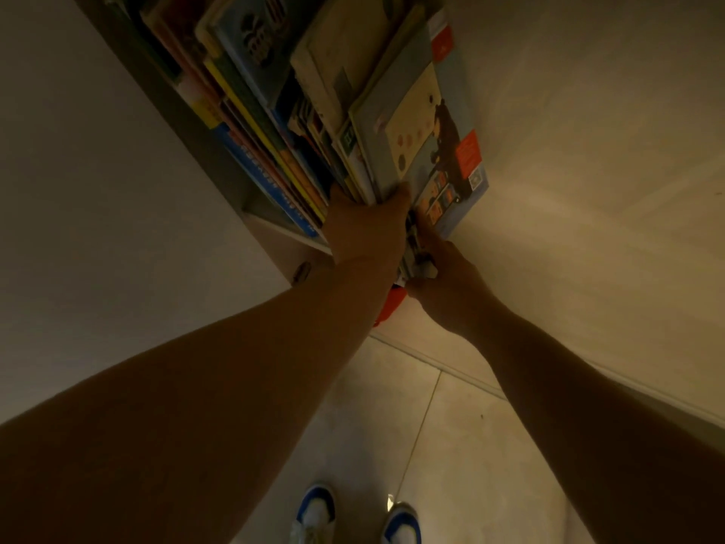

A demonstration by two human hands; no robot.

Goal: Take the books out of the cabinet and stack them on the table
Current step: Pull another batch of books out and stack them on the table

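**Item: book bundle, mid-withdrawal from cabinet**

Location: a bundle of thin picture books (396, 123) is seen at the open front of the cabinet (188, 123), right-hand end of the row, partly drawn forward past the shelf edge. Further books (251, 143) are stood on the same shelf to the left. The table is not in view.

Grip, left hand (367, 225): clamped on the bundle's lower edge, thumb laid across the grey cover, fingers hidden behind.

Grip, right hand (443, 276): closed under the bundle's lower right corner, against the blue back cover (467, 166); fingertips hidden.

Step judged in hand: removal of 1 bundle, stacking not yet begun.

Next move, as judged: the bundle is to be squeezed between the 2 hands, drawn clear, levelled and carried. Slim covers may be expected to slide or fan out.

Also noted: tiled floor (463, 445), 2 blue-and-white shoes (317, 508).
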